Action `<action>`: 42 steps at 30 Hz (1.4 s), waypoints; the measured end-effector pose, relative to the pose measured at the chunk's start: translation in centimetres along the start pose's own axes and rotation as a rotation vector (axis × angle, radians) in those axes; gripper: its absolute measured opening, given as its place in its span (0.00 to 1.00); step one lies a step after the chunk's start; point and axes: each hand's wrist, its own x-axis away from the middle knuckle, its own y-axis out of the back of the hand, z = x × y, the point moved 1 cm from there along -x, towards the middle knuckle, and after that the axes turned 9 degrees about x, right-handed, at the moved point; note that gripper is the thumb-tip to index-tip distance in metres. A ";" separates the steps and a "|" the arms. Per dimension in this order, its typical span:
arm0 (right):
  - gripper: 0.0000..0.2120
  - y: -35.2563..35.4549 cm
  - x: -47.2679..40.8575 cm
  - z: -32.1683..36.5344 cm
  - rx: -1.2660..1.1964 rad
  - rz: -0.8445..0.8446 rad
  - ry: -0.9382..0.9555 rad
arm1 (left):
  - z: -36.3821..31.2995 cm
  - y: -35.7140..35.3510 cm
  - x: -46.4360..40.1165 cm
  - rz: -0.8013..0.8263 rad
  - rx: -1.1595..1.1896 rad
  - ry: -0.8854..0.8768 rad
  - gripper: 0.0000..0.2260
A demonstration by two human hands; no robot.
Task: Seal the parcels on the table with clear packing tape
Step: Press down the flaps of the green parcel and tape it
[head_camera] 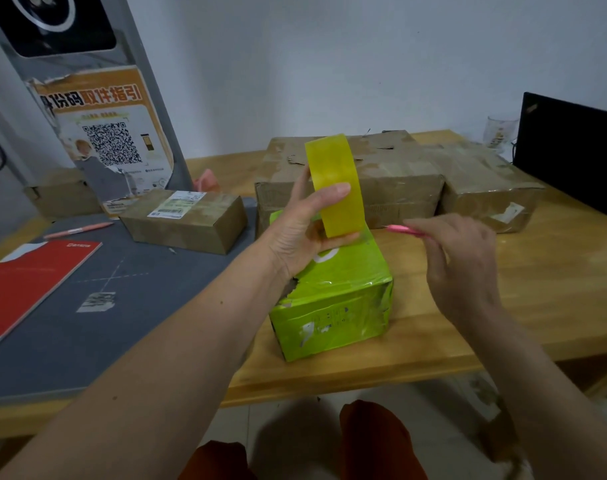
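Observation:
A green parcel [343, 292] sits on the wooden table [503, 306] in front of me, its top glossy with tape and torn at the left edge. My left hand [295, 233] grips a yellowish roll of packing tape [336, 185] upright above the parcel's far end, thumb across its outer face. My right hand [458, 258] holds a thin pink cutter [404, 230], its tip pointing at the roll's lower edge. Three brown cardboard parcels lie further off: a small one [188, 220] at left, a large one [392, 178] behind the roll, another [485, 188] at right.
A grey cutting mat [98, 306] covers the table's left part, with a red booklet [28, 282] and a pink pen [77, 231] on it. A grey stand with a QR-code poster [111, 140] rises at back left. A black laptop screen [572, 150] stands at right.

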 end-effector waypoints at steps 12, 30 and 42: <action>0.14 2.7 -2.7 5.4 0.403 0.056 0.445 | 0.3 -0.1 -0.1 -0.016 -0.025 -0.041 0.52; 0.17 -5.4 3.9 -3.2 0.166 0.577 -0.358 | -0.1 0.2 -0.3 -0.107 0.071 -0.107 0.39; 0.17 0.7 3.0 6.7 -0.156 0.116 0.378 | -0.1 0.2 -0.3 -0.123 0.099 -0.130 0.40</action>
